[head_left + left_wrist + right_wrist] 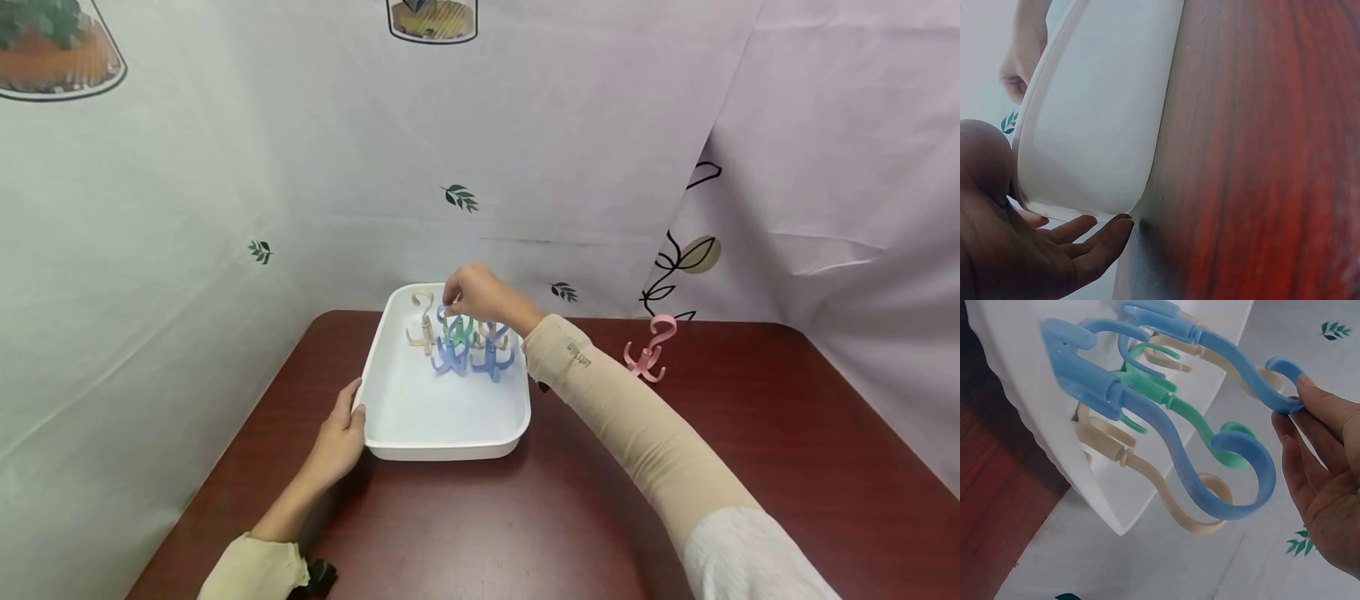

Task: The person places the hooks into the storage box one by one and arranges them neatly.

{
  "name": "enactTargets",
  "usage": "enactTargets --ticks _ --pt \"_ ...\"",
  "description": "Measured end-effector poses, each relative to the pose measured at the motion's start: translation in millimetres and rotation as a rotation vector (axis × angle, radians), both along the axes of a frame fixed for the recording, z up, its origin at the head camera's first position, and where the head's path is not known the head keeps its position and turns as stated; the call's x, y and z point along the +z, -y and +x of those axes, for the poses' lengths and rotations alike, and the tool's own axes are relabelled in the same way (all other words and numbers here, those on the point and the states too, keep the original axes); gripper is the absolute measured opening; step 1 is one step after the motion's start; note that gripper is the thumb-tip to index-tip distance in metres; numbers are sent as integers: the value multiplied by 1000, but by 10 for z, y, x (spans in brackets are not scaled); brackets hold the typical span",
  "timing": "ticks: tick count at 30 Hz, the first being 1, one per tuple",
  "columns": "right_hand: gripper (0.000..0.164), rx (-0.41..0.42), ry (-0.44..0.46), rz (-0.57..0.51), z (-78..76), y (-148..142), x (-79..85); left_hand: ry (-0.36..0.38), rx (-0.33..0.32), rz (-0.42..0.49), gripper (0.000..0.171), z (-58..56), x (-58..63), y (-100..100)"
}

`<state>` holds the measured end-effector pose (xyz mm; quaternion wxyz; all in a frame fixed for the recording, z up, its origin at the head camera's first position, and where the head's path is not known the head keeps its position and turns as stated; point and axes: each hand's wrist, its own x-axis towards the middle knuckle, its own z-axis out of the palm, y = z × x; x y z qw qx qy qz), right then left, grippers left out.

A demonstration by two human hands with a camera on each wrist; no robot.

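Note:
In the head view a white tray [438, 425] sits on the table. My left hand [339, 435] grips its near left side, thumb at the rim and fingers along the outer wall [1094, 125]. Over the far part of the tray, my right hand [483, 293] pinches the curled top of a blue multi-prong hook [1232, 350] between thumb and fingers. That hook stands upright inside the tray. Beside it are another blue hook [1169, 434], a green hook [1194, 419] and beige hooks [1154, 478], partly hidden behind one another.
A pink hook [648, 354] lies on the dark red-brown table [600, 475], right of the tray. White cloth [525, 150] with printed plants hangs behind the table and along its sides. My right forearm [637, 433] crosses over the table's right part.

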<state>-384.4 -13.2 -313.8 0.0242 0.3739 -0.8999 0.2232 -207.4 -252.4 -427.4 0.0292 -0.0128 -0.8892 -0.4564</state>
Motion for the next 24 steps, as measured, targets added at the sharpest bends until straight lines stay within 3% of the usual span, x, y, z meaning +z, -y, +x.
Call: enactTargets --ticks 8,14,18,21,24 --pt "12 -23 16 24 37 18 -35 -6 -4 -2 52 -10 10 23" --pt "25 -6 63 13 56 -87 26 -2 -4 -6 52 1 6 23" --pt "32 -2 78 -64 121 -417 263 3 -12 -3 52 -20 0 0" --pt "29 -40 25 -128 172 -804 485 -9 -21 -6 52 -55 17 -15" --pt "24 -97 -33 -155 208 -1220 608 -17 -25 -16 52 -72 41 -9"
